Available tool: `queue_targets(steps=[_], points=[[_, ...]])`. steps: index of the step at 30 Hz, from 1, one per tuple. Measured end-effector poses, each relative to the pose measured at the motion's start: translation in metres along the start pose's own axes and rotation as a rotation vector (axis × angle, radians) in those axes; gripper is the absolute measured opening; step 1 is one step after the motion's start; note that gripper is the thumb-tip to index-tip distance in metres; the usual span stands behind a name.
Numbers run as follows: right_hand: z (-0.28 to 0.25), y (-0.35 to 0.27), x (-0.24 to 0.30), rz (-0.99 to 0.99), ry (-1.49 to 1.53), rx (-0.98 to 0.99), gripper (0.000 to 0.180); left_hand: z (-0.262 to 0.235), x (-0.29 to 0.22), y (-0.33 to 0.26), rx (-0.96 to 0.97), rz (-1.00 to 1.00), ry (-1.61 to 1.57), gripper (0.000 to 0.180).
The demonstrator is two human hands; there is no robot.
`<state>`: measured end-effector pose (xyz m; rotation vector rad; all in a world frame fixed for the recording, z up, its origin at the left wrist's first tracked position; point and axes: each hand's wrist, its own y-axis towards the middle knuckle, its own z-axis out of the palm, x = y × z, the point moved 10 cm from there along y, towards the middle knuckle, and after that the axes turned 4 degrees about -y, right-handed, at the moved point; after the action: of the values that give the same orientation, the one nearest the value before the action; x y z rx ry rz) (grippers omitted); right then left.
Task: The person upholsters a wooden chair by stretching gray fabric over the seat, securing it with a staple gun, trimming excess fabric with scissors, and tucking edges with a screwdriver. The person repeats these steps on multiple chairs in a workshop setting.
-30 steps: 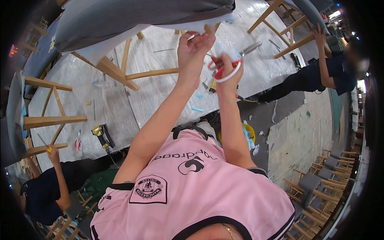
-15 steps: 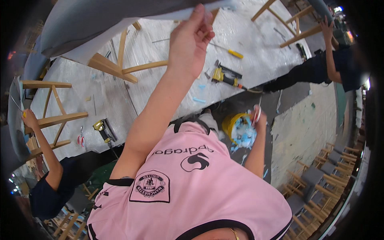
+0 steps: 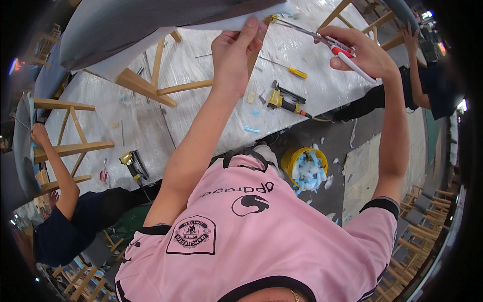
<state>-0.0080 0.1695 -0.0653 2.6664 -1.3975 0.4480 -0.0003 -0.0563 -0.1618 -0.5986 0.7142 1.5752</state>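
Scissors [image 3: 322, 38] clasped in your right hand [image 3: 365, 53]; left hand [image 3: 234, 55] pinches white foam edge [image 3: 226, 22] taut for trimming.

The left hand [image 3: 232, 53] pinches the edge of a white foam sheet [image 3: 236, 22] under grey fabric [image 3: 136, 25]. The right hand [image 3: 363, 50] grips red-and-white-handled scissors [image 3: 322, 38], blades pointing at that edge. On the plastic-covered table [image 3: 201, 100] lie a yellow staple gun [image 3: 284, 100] and a yellow-handled screwdriver [image 3: 289, 70]. A yellow bucket [image 3: 292, 158] of foam scraps stands on the floor.
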Motion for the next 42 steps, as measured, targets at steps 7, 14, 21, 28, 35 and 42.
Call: queue_targets(steps=[7, 14, 21, 28, 35, 42], points=[[-0.011, 0.040, 0.005, -0.128, 0.000, 0.065, 0.086, 0.001, 0.002, 0.000, -0.025, 0.024, -0.003, 0.023], [-0.007, 0.061, 0.012, -0.129, -0.003, 0.136, 0.080, 0.002, 0.004, -0.001, -0.020, 0.030, -0.024, 0.024], [-0.013, 0.065, 0.013, -0.111, -0.066, 0.118, 0.079, 0.000, 0.005, 0.001, 0.024, 0.041, -0.020, 0.024], [-0.014, 0.057, 0.004, -0.189, -0.006, 0.024, 0.065, 0.001, 0.005, 0.003, 0.016, 0.034, 0.007, 0.021], [0.104, -0.015, -0.036, 0.011, 0.918, -0.326, 0.055, -0.003, 0.066, 0.001, 0.262, -0.108, 0.660, 0.030], [0.228, -0.075, -0.037, 0.442, 1.179, -0.772, 0.035, -0.013, 0.064, -0.059, 0.510, -0.028, 1.476, 0.029]])
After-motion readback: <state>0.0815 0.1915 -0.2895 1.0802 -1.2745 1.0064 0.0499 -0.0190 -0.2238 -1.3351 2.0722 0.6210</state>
